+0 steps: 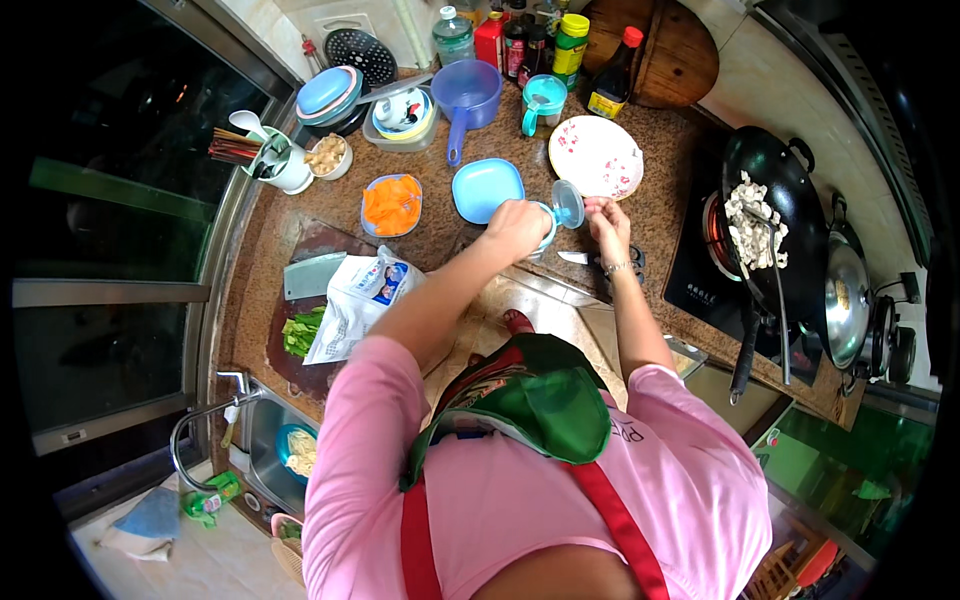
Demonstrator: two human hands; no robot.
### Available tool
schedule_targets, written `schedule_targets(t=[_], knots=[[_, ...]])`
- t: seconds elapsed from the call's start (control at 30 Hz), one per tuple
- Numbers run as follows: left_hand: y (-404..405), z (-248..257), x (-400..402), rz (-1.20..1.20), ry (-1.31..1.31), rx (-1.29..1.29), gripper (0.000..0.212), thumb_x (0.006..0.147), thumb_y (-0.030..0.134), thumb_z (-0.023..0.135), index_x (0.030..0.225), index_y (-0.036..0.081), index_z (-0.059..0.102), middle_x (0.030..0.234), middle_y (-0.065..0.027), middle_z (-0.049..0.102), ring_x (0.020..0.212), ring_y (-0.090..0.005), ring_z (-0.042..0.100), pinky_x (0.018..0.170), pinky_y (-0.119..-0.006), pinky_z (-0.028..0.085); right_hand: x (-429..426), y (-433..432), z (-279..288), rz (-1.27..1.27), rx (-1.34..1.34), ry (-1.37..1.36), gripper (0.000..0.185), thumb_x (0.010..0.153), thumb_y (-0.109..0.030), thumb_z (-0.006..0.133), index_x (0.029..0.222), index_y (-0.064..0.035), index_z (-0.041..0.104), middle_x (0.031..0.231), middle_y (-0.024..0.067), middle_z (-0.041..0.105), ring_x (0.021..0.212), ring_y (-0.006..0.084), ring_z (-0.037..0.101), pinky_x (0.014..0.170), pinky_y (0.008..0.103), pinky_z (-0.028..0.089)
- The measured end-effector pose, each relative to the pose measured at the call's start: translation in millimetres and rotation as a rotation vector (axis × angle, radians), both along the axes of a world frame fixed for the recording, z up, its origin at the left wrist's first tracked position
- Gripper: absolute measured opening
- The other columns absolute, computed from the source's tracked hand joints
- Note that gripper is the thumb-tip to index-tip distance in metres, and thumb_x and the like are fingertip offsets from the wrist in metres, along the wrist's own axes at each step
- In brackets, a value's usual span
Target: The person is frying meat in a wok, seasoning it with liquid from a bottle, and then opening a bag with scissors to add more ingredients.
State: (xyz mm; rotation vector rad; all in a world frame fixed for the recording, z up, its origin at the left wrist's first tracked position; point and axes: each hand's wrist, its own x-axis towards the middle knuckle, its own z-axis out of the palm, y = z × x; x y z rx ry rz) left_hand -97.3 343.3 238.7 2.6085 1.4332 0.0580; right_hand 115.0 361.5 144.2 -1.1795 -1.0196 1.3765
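Note:
My left hand [523, 227] reaches into a small teal-rimmed container [550, 229] at the counter's front edge; its fingers are hidden inside. The container's clear lid [568, 204] stands tilted up. Just right of it is my right hand [606, 219], thumb and fingers close together near the lid; whether they touch it is unclear. Beneath that wrist lie a small knife [574, 257] and black-handled scissors [637, 257]. A blue square plate [487, 190] is behind my left hand, and a floral plate [597, 157] lies behind the lid.
At right, a wok [810, 225] holds pale food pieces [754, 225] and a metal spatula [777, 300] on the cooktop. Left are sliced carrots [392, 206], a cleaver [313, 275], leafy greens [302, 331] and a plastic bag [364, 300]. Bottles and a blue dipper [466, 94] line the back.

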Motion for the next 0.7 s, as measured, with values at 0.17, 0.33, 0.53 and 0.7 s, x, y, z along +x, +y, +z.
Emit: schedule_targets(t=[0.17, 0.33, 0.53, 0.7], knots=[[27.9, -26.9, -2.3, -0.275, 0.133, -0.065, 0.013, 0.076, 0.01, 0.059, 0.072, 0.006, 0.07, 0.079, -0.014, 0.07, 0.075, -0.0301, 0.07, 0.065, -0.041, 0.056, 21.0, -32.5, -1.2, 0.005, -0.028, -0.007, 0.012, 0.086, -0.005, 0.059, 0.095, -0.0035, 0.068, 0.081, -0.0025, 0.064, 0.058, 0.0018, 0.046, 0.051, 0.018, 0.034], [36.0, -26.3, 6.2, -0.491, 0.294, -0.083, 0.012, 0.075, 0.01, 0.06, 0.071, 0.006, 0.07, 0.077, -0.0137, 0.07, 0.073, -0.0306, 0.069, 0.063, -0.043, 0.055, 36.6, -46.2, -3.7, -0.076, -0.089, 0.009, 0.01, 0.086, -0.003, 0.059, 0.089, -0.0041, 0.069, 0.077, -0.0016, 0.064, 0.054, 0.0022, 0.044, 0.048, 0.019, 0.032], [39.9, -18.7, -4.0, -0.556, 0.104, -0.077, 0.009, 0.077, 0.017, 0.064, 0.071, 0.011, 0.068, 0.074, -0.0115, 0.067, 0.072, -0.032, 0.067, 0.064, -0.043, 0.053, 47.9, -50.2, -1.7, -0.103, -0.098, 0.037, 0.009, 0.086, -0.003, 0.06, 0.088, -0.0036, 0.069, 0.075, -0.0012, 0.064, 0.053, 0.002, 0.043, 0.048, 0.0191, 0.031], [36.7, -20.5, -22.7, -0.336, -0.384, -0.053, 0.016, 0.082, 0.018, 0.069, 0.095, 0.012, 0.074, 0.073, -0.0114, 0.067, 0.066, -0.0249, 0.066, 0.062, -0.037, 0.053, 42.4, -48.7, -4.3, -0.082, -0.114, 0.046, 0.009, 0.085, -0.004, 0.06, 0.088, -0.003, 0.069, 0.075, -0.0011, 0.064, 0.053, 0.0022, 0.043, 0.048, 0.0195, 0.032]])
